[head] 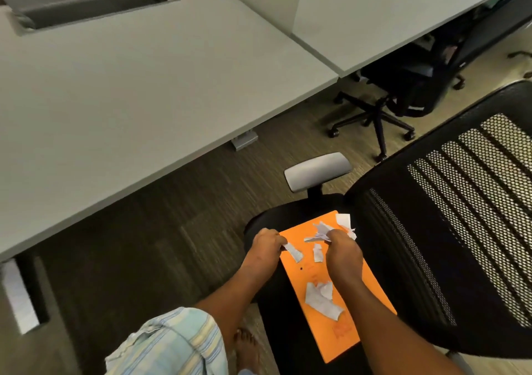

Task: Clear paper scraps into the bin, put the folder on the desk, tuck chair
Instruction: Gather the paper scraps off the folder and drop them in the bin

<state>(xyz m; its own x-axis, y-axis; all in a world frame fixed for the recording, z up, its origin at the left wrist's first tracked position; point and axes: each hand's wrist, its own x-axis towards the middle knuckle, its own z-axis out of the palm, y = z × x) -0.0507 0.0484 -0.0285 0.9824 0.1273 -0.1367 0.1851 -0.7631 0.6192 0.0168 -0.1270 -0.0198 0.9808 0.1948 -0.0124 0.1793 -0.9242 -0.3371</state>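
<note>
An orange folder (331, 282) lies flat on the seat of the black mesh chair (449, 230), which stands pulled out from the grey desk (144, 81) up at ten o'clock, and torn paper scraps (321, 298) are scattered over the folder. The person's left hand (266, 243), at the folder's nine o'clock edge, pinches one strip (294, 251) between its fingertips, while the right hand (342, 248) is closed around a bunch of crumpled scraps (318, 235) toward the folder's twelve o'clock end
</note>
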